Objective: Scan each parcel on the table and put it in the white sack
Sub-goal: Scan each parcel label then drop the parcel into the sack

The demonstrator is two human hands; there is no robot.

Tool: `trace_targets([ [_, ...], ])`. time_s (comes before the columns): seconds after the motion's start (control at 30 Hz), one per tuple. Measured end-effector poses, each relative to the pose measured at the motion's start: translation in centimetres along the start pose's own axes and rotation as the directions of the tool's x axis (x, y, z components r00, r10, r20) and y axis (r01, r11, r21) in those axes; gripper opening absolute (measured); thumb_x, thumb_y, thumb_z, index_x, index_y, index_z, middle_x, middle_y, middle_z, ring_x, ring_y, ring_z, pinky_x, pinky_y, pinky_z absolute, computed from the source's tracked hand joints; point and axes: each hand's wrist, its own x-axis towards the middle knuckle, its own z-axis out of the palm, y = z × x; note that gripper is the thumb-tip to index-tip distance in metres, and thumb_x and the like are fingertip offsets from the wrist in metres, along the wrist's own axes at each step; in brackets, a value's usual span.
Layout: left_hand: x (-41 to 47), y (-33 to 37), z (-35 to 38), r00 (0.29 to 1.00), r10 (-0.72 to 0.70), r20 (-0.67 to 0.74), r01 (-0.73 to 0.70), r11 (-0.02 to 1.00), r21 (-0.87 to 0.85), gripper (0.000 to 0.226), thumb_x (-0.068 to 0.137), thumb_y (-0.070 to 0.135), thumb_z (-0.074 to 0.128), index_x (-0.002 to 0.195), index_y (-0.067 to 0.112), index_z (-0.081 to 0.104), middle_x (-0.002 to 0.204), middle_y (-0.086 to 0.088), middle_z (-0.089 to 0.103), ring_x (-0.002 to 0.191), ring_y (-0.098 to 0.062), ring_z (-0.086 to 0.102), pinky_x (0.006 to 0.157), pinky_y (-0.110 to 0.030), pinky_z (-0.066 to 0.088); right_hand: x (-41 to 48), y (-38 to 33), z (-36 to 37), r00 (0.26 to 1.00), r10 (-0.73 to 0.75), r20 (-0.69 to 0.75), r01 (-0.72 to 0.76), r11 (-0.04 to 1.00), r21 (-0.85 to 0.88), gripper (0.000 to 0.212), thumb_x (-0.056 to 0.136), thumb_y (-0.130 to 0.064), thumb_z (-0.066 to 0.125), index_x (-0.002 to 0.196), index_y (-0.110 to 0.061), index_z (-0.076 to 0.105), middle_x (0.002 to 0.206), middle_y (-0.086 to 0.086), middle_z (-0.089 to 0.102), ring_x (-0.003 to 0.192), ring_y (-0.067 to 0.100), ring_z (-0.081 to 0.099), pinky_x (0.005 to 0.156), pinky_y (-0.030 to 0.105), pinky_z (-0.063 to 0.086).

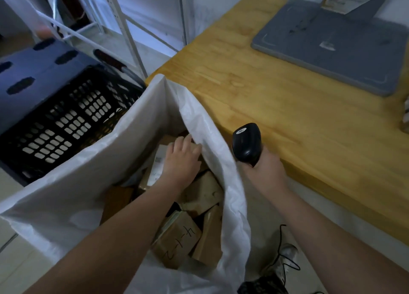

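Left hand (181,161) inside white sack (88,172), black crate (66,121) beside.

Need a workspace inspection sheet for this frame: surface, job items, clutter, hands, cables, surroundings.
Surface: wooden table, no parcels on the part in view.
Job's things: white sack open beside the table, brown parcels piled inside; black barcode scanner.
Clutter: grey slab on the table.
Hands: left hand inside the sack, resting on a labelled parcel; right hand grips the scanner.
Cables: thin black cable over the floor by a shoe.
Surroundings: black crate, white rack.
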Motion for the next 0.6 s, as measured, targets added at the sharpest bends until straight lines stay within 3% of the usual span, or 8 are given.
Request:
trace_targets([
  [0.07,0.6,2.0,-2.7,0.990,0.083,-0.118,-0.082,0.997,0.010,0.050,0.076,0.033,0.075,0.121,0.015,0.063,0.131,-0.017,0.056,0.118,-0.037,0.054,0.093,-0.047,0.046,-0.1,0.7,-2.6,0.998,0.044,-0.040,-0.044,0.999,-0.015,0.031,0.084,-0.018,0.067,0.111,-0.009,0.055,0.083,0.001,0.057,0.074,0.021,0.053,0.059,0.028,0.038],
  [0.17,1.6,5.6,-6.2,0.977,0.144,-0.159,-0.148,0.989,-0.016,0.048,0.062,0.030,0.085,0.104,0.012,0.070,0.109,-0.016,0.067,0.099,-0.037,0.063,0.079,-0.044,0.053,0.0,2.3,-7.2,0.989,0.112,-0.097,-0.110,0.994,0.020,0.027,0.084,-0.014,0.064,0.109,-0.008,0.055,0.077,0.002,0.057,0.071,0.023,0.055,0.056,0.027,0.036],
  [0.27,2.8,10.4,-10.0,0.952,0.230,-0.201,-0.249,0.966,-0.075,0.049,0.078,0.030,0.074,0.122,0.012,0.062,0.125,-0.016,0.059,0.114,-0.036,0.055,0.089,-0.046,0.046,0.2,4.3,-12.0,0.975,0.168,-0.146,-0.162,0.985,0.056,0.019,0.084,-0.011,0.062,0.098,-0.013,0.049,0.067,-0.003,0.051,0.068,0.024,0.052,0.049,0.026,0.032],
  [0.37,4.8,15.9,-12.6,0.926,0.314,-0.211,-0.339,0.936,-0.093,0.054,0.096,0.037,0.050,0.144,0.017,0.038,0.147,-0.010,0.038,0.133,-0.031,0.033,0.105,-0.042,0.030,0.8,6.9,-16.9,0.958,0.199,-0.204,-0.192,0.980,0.052,0.018,0.084,-0.012,0.061,0.091,-0.017,0.045,0.062,-0.005,0.047,0.063,0.021,0.050,0.048,0.026,0.032],
  [0.5,7.6,24.0,-15.2,0.906,0.376,-0.193,-0.403,0.907,-0.124,0.055,0.099,0.040,0.043,0.148,0.021,0.028,0.154,-0.007,0.025,0.139,-0.027,0.024,0.110,-0.040,0.024,1.8,11.5,-23.6,0.919,0.252,-0.302,-0.234,0.968,0.094,0.030,0.083,-0.010,0.060,0.069,-0.024,0.038,0.059,-0.004,0.047,0.055,0.011,0.047,0.047,0.026,0.032],
  [0.6,10.2,30.3,-16.2,0.893,0.411,-0.182,-0.436,0.891,-0.125,0.055,0.099,0.040,0.042,0.148,0.021,0.027,0.156,-0.009,0.018,0.139,-0.028,0.023,0.111,-0.040,0.025,3.2,16.0,-28.5,0.881,0.327,-0.343,-0.291,0.944,0.154,0.022,0.083,-0.010,0.060,0.071,-0.017,0.043,0.062,0.000,0.050,0.057,0.017,0.049,0.047,0.027,0.033],
])
